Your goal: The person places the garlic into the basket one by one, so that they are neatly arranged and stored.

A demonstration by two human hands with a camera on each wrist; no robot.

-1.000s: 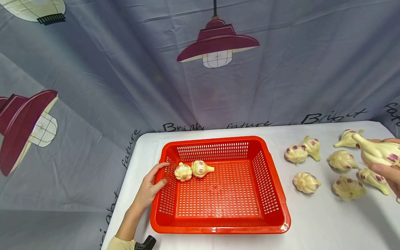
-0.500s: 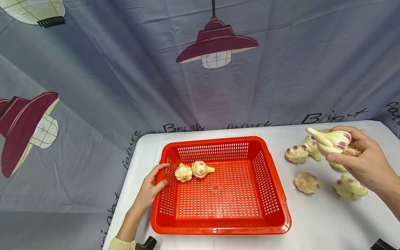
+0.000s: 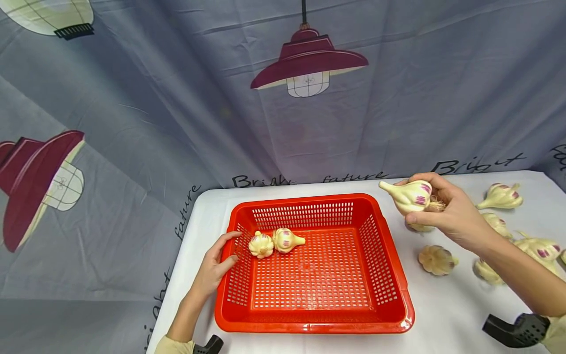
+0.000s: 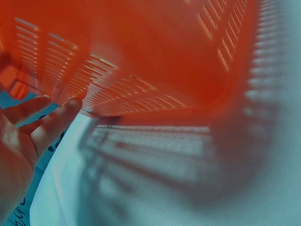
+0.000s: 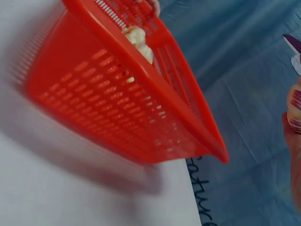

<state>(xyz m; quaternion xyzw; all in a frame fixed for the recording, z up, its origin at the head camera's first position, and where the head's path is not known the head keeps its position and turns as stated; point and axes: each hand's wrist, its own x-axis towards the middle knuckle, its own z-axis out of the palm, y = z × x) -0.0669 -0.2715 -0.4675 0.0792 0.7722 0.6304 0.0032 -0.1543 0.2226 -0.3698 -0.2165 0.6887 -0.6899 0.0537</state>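
Observation:
A red plastic basket (image 3: 309,325) with slotted walls stands on the white table. Two garlic bulbs lie inside it against the left side: a round one (image 3: 261,245) and one with a stem (image 3: 285,240). My left hand (image 3: 211,270) holds the basket's left rim; in the left wrist view its fingers (image 4: 59,125) reach the outer wall. Above the table, just beyond the basket's right back corner, my right hand (image 3: 451,211) grips a purple-streaked garlic bulb (image 3: 409,195), stem pointing left. The right wrist view shows only part of this bulb (image 5: 295,108) at its edge.
Several more garlic bulbs lie right of the basket, including one near its wall (image 3: 437,260) and one farther back (image 3: 501,196); my right forearm partly covers others. A grey printed curtain (image 3: 212,98) hangs behind the table.
My right hand has come leftward from the right edge with the garlic bulb, now near the basket's right back corner. The left hand and basket have stayed in place.

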